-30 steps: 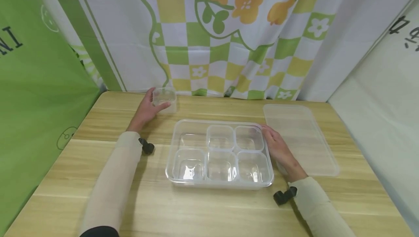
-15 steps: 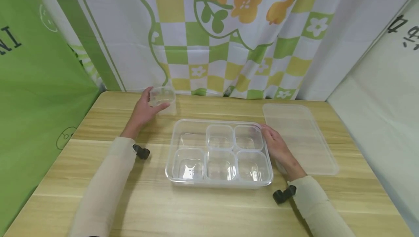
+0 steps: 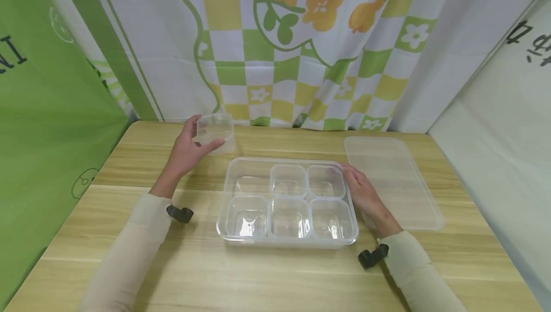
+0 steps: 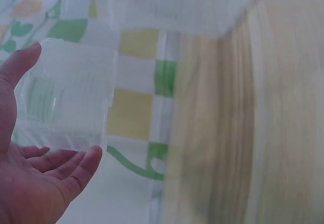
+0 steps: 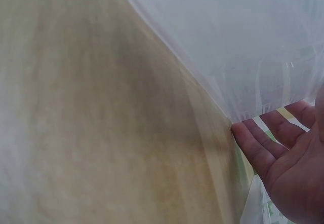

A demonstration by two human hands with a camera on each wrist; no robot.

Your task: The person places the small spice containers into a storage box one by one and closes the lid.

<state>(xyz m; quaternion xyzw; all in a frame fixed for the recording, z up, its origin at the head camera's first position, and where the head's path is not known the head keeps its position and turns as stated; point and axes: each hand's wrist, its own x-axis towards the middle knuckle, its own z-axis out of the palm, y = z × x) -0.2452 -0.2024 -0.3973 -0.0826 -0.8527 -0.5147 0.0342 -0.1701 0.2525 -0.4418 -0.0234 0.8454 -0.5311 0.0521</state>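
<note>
Clear plastic is all there is to handle here. From the head view, the left hand point(image 3: 186, 151) grips a small clear cup point(image 3: 214, 130) between thumb and fingers, lifted just off the counter point(image 3: 275, 278) at its far left. The divided tray point(image 3: 287, 202) lies to the right of that cup and nearer the person, its long axis running left to right; its one vacant slot point(image 3: 248, 183) is at the far-left corner, nearest the left hand. The right hand point(image 3: 365, 197) rests with relaxed fingers against the tray's right rim, holding nothing. A flat lid point(image 3: 393, 183) lies further right.

The left wrist view shows the cup point(image 4: 66, 102) held between thumb tip and fingers point(image 4: 76, 171).

The right wrist view shows straight fingertips point(image 5: 253, 145) touching the tray's edge point(image 5: 202, 92).
</note>
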